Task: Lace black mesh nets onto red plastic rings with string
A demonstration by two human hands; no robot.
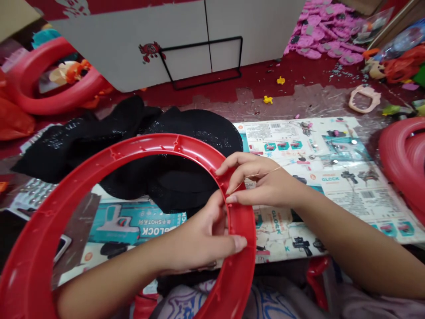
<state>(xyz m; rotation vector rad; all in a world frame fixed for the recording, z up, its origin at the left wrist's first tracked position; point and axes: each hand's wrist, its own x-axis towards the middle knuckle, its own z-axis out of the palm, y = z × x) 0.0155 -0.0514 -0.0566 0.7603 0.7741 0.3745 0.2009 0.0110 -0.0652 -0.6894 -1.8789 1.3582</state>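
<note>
A large red plastic ring (242, 221) with small pegs along its hollow inner side is tilted up in front of me. My left hand (212, 241) reaches through the ring's opening and grips its right side, thumb on the channel and fingers behind the rim. At the same side, a little higher, my right hand (254, 179) pinches a thin gold-coloured wire or thread (252, 176) between thumb and fingertips, against the ring. The strand trails back over the hand. Black perforated fabric (199, 128) lies behind the ring, partly hidden by it.
Flattened printed cardboard (345, 177) covers the tabletop. More red rings (403, 164) lie at right, another ring (43, 106) at left. Pink plastic pieces (318, 33) are heaped far right, near a beige frame (364, 99). A white panel (133, 40) stands at the back.
</note>
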